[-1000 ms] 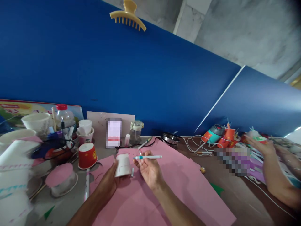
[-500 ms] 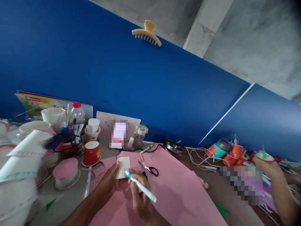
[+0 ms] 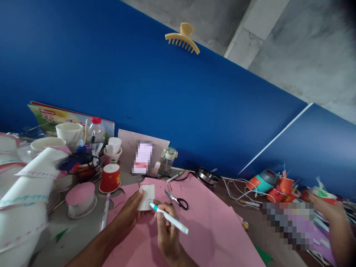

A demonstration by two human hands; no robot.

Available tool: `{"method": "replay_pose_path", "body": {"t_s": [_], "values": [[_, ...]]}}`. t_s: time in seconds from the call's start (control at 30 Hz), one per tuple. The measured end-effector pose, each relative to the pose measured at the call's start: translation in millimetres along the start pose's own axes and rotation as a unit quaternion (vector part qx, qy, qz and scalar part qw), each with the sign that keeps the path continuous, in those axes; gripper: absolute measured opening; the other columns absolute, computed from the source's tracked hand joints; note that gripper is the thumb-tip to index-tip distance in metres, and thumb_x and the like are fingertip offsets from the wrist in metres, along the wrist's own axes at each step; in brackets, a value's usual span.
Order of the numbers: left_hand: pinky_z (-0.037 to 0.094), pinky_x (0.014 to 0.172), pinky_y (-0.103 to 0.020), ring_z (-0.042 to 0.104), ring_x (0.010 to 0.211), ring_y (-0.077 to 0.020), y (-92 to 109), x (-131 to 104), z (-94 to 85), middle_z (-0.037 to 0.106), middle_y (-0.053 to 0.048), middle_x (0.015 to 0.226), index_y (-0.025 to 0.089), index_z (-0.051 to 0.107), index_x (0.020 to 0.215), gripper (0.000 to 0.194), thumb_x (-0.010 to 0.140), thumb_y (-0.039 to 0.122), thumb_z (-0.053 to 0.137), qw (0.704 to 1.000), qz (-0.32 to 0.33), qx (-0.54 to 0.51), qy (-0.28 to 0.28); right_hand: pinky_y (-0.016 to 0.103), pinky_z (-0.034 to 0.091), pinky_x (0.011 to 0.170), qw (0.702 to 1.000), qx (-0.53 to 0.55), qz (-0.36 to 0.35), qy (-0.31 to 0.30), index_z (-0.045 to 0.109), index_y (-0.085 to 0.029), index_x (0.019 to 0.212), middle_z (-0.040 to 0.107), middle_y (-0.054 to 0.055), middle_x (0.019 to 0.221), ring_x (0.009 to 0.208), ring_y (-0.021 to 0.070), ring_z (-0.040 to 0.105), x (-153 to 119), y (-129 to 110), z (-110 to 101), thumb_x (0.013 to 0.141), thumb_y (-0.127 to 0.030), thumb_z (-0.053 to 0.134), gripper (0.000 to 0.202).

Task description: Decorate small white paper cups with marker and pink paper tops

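My left hand [image 3: 132, 207] grips a small white paper piece [image 3: 147, 193] by its left edge, thumb on top. Pink and teal marks show faintly on the paper. In my right hand [image 3: 169, 231] is a white marker pen [image 3: 174, 221] with a teal tip end, its point at the paper's lower right part. Both hands are over a large pink paper sheet [image 3: 214, 222]. Scissors [image 3: 178, 201] with black handles lie on the sheet, just beyond my right hand. Another marker [image 3: 105, 213] rests left of my left forearm.
At left stand a red paper cup [image 3: 110, 178], a pink-topped round piece [image 3: 80, 194] and curled white paper strips [image 3: 27, 200]. A glass jar [image 3: 168, 160] and a phone [image 3: 143, 158] are at the back. Another person's arm [image 3: 330, 215] reaches in at right, near orange cups [image 3: 282, 189].
The view has shifted slightly, so things sit a little further right. The marker point stays at the paper, where a teal mark now shows. At right, the other person's hand has moved a little.
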State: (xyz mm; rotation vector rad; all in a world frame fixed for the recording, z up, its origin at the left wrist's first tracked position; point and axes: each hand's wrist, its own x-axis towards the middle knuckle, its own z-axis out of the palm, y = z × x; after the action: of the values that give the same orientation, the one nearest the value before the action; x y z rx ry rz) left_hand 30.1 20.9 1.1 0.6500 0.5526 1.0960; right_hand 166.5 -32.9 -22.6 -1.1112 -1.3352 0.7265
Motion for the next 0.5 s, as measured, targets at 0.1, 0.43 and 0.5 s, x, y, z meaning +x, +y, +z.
{"method": "replay_pose_path", "body": {"t_s": [0.1,0.43,0.5], "values": [[0.051,0.070,-0.031,0.065,0.074,-0.0225,-0.5,-0.2,0.7,0.071,-0.006,0.078,0.021,0.071,0.081,0.021,0.087,0.040,0.063,1.000,0.007,0.002,-0.004,0.040,0.054,0.074,1.000,-0.011,0.021,-0.002,0.061,-0.026,0.099,0.064,0.012,0.098,0.092,0.0275,0.062,0.4,-1.4,-1.2,0.090,-0.048,0.057,0.024],[0.050,0.075,-0.031,0.066,0.083,-0.0243,-3.3,1.6,-2.2,0.072,-0.007,0.085,0.020,0.069,0.087,0.028,0.087,0.046,0.061,0.999,0.011,0.034,-0.007,0.034,0.054,0.066,0.982,-0.106,-0.153,0.024,0.058,-0.022,0.102,0.071,0.011,0.093,0.078,0.0212,0.067,5.4,-5.4,0.1,0.097,-0.023,0.045,0.013],[0.050,0.077,-0.032,0.065,0.084,-0.0235,-3.2,1.1,-1.7,0.071,-0.006,0.085,0.019,0.067,0.089,0.030,0.087,0.049,0.061,0.999,0.006,0.038,0.002,0.032,0.054,0.064,0.974,-0.121,-0.186,0.031,0.057,-0.021,0.103,0.072,0.010,0.092,0.075,0.0198,0.068,6.8,-8.0,0.4,0.097,-0.021,0.045,0.013]]}}
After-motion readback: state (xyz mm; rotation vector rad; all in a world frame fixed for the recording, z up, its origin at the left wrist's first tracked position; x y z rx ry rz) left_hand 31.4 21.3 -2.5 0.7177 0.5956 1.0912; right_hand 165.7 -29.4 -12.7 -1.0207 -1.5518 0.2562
